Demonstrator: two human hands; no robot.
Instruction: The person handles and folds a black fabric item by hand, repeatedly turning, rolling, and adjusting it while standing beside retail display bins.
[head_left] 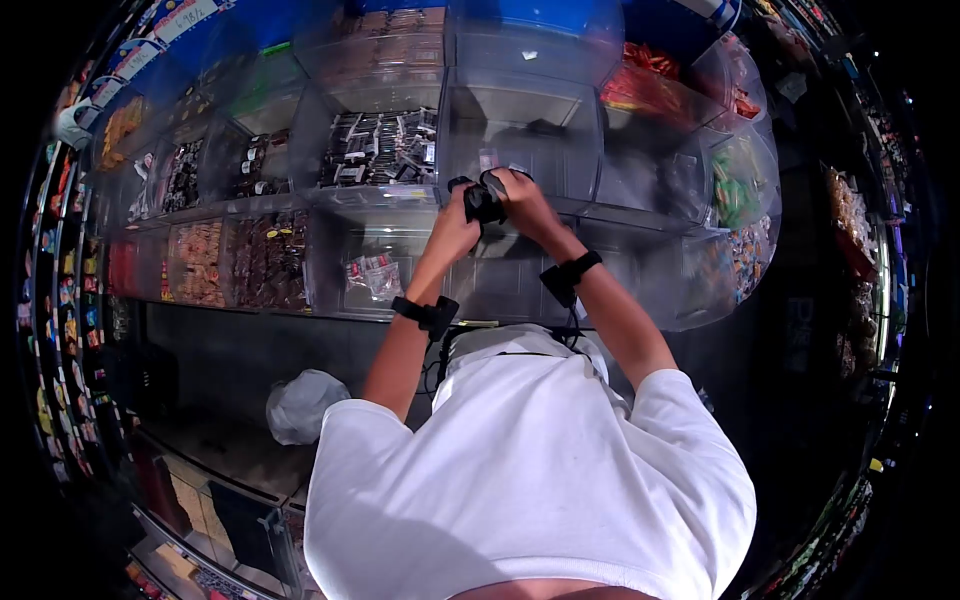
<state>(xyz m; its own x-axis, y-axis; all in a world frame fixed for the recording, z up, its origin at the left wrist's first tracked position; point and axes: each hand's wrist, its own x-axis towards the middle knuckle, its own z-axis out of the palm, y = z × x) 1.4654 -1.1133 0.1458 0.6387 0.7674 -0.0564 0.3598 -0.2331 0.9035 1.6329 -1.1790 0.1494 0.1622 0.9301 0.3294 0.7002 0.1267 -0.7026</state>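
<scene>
Both hands meet over the front edge of a clear bin (520, 150) in the middle tier. A crumpled black thing (484, 203), like a cloth or thin bag, is bunched between them; its exact kind is unclear. My left hand (456, 228) has its fingers closed on the left side of it. From the right, my right hand (524, 200) grips its upper side with bent fingers. Behind the hands, a few small packets (488, 158) lie in the bin. Black bands with small boxes circle both wrists.
Clear bins of wrapped snacks spread left and right, including dark packets (380, 145) and red-wrapped pieces (650, 75). Below, a bin holds a few clear packets (374, 276). A white plastic bag (306, 405) is low at the left. Stocked shelves line both sides.
</scene>
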